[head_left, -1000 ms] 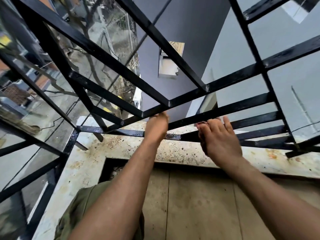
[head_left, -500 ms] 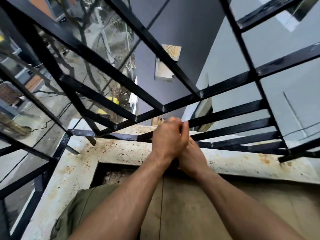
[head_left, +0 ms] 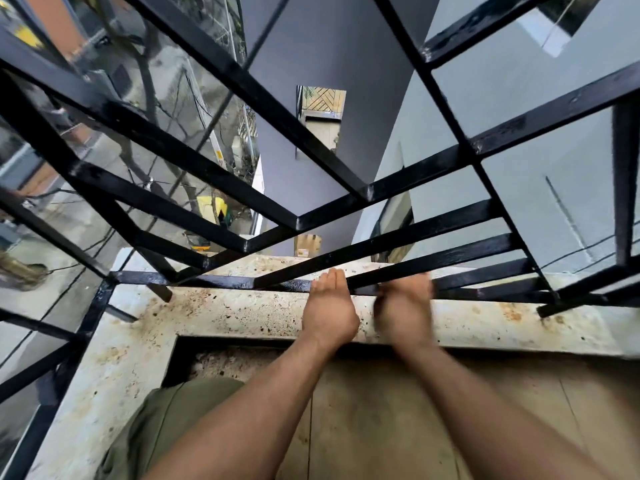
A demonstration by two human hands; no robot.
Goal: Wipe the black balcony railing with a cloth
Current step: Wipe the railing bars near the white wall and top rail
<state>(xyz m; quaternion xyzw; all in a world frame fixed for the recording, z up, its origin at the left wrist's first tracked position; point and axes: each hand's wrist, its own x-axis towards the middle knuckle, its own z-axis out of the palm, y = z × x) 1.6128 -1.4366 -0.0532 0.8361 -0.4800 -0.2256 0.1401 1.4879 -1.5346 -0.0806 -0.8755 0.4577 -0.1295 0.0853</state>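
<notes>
The black balcony railing (head_left: 408,233) is a grid of painted metal bars rising from a stained ledge. My left hand (head_left: 330,308) reaches to the lowest bars near the middle, with its fingers held together and straight and their tips on a bar. Just to its right, my right hand (head_left: 403,306) is against the same low bars and smeared by motion blur, so its fingers are unclear. A dark smudge shows at the left edge of that hand. I see no cloth plainly in view.
The speckled, rust-stained concrete ledge (head_left: 221,313) runs under the railing and turns towards me on the left. Beyond the bars are a drop to the street and grey building walls (head_left: 540,98). My olive-clad knee (head_left: 166,420) is at the lower left, above a tiled floor.
Half a second ago my hands were clasped together at the bars, left over right. They are apart now, and the right hand has slid right along the low bar.
</notes>
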